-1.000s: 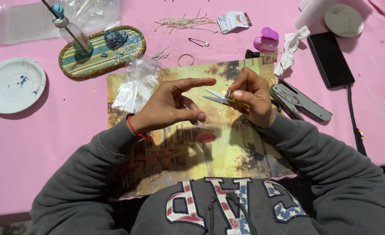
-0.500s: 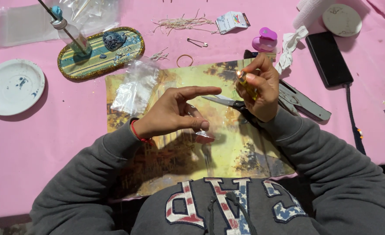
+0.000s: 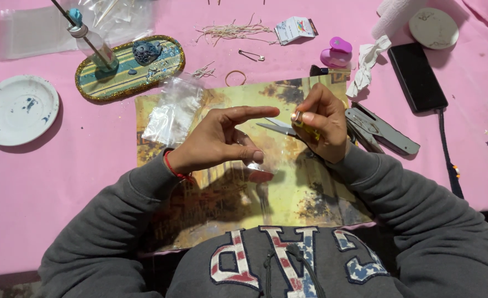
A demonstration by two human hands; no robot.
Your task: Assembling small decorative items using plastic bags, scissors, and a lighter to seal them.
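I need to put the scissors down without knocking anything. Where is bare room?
Bare pink cloth lies left of the picture mat, below the white plate. Crowded along the top: oval tray, safety pin, purple punch, phone.

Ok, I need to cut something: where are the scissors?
In the head view, the scissors lie on the yellow picture sheet, blades between the two hands, under the right hand.
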